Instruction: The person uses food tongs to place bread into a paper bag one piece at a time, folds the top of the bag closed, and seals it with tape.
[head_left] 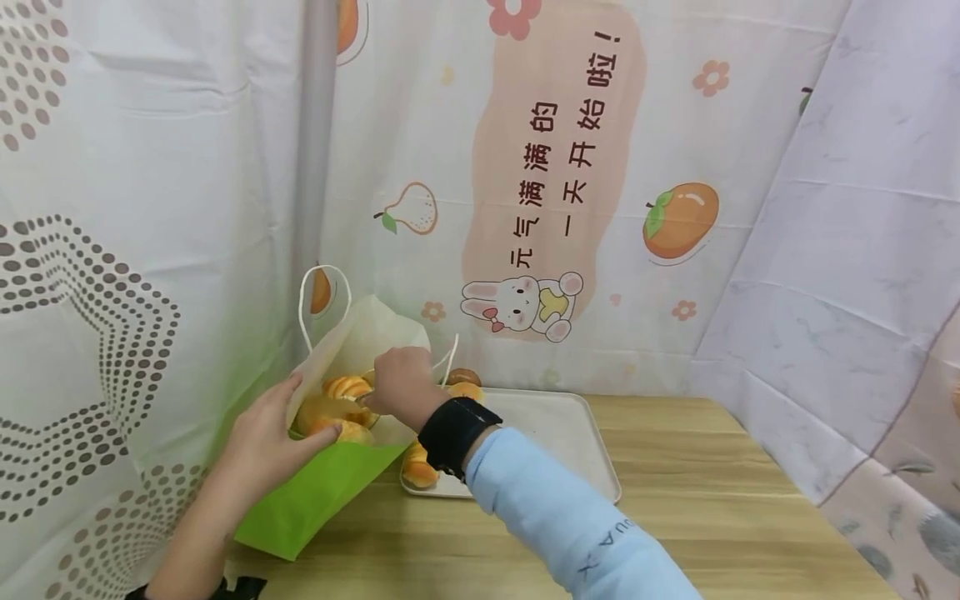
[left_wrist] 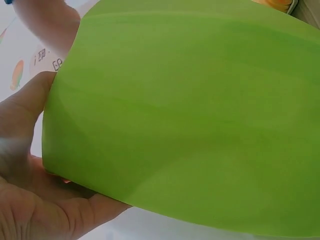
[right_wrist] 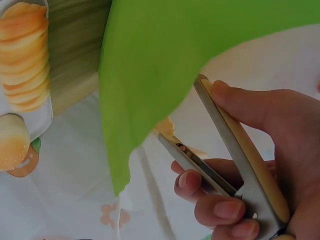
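A bright green paper bag with a white inside and white string handles leans at the left of the table. Golden bread rolls show in its mouth. My left hand grips the bag's side edge, thumb over the rim. Over the opening, my right hand holds metal food tongs with wood-coloured handle faces, seen in the right wrist view. The arms of the tongs stand apart, and their tips run in behind the green paper beside a bit of bread. I cannot tell whether they touch bread.
A pale tray lies right of the bag, partly under my right forearm. On it are a ridged bread roll and a round bun. Printed curtains hang behind and beside the wooden table.
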